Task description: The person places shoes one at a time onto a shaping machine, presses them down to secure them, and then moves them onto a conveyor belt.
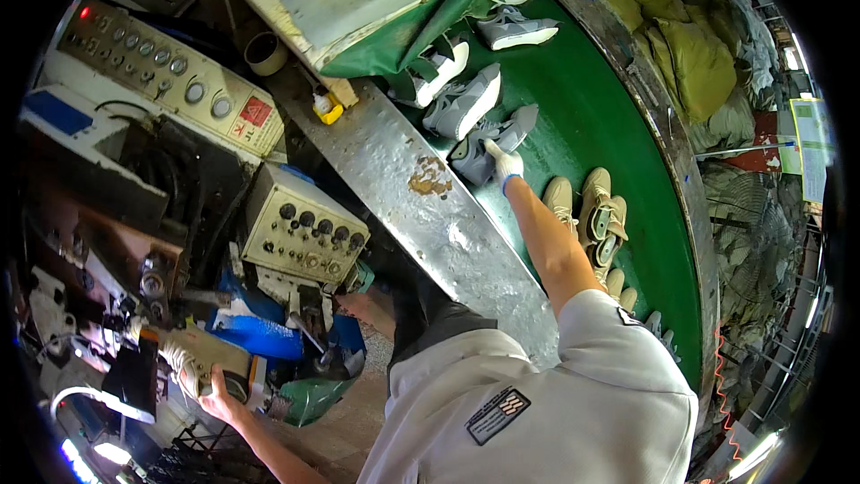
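Observation:
My left hand [219,399], bare, grips the heel end of a tan lace-up shoe [210,354] at the machine on the left. The shoe's laces face the machine, and its toe is hard to make out. Stretched out to the green conveyor belt [573,108], my right hand [506,163] wears a white glove with a blue cuff. Its fingers are closed at a dark grey shoe [473,164], partly hiding it. Just beyond lie a grey sneaker with a white sole [466,103] and another grey sneaker [518,29]. Several tan shoes [596,206] stand on the belt beside my right forearm.
A worn metal ledge [403,188] runs between me and the belt. At left are a control panel with dials [152,63] and a smaller knob box [305,229]. Green cloth [385,49] hangs over the belt's far end. Olive sacks [690,63] are piled beyond the belt.

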A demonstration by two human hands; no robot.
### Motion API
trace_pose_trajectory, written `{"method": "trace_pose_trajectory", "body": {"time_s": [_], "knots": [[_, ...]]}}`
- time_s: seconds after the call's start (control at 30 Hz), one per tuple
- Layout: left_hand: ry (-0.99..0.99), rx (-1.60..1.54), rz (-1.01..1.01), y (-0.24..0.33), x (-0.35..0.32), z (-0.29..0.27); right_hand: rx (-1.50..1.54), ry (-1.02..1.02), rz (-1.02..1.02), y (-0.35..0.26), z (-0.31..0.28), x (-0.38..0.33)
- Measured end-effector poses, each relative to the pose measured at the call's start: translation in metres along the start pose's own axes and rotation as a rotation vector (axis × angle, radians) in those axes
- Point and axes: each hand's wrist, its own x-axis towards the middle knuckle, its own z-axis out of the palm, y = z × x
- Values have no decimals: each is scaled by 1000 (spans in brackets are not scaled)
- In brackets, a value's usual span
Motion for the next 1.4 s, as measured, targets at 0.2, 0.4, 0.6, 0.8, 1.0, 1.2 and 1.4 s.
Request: {"method": "trace_pose_trajectory", "body": {"time_s": [0.2,0.4,0.6,0.8,1.0,1.2,1.4], "knots": [[44,149,48,-11,0,-10,210,150,-138,-5,37,-12],[18,-85,-130,9,10,9,523,-323,217,12,-41,-50],[10,-177,-150,0,6,-17,767,-834,277,-8,-24,-286],[-71,-143,-171,4,9,-23,345,-766,208,-61,94,-428],[-98,-111,-263,-9,17,-52,151,-1232,381,-77,184,-475],[-581,-559,-156,-68,30,-116,105,-1350,223,-37,265,-520],[-428,-994,-384,-57,72,-65,42,-1331,215,-7,331,-575]]}}
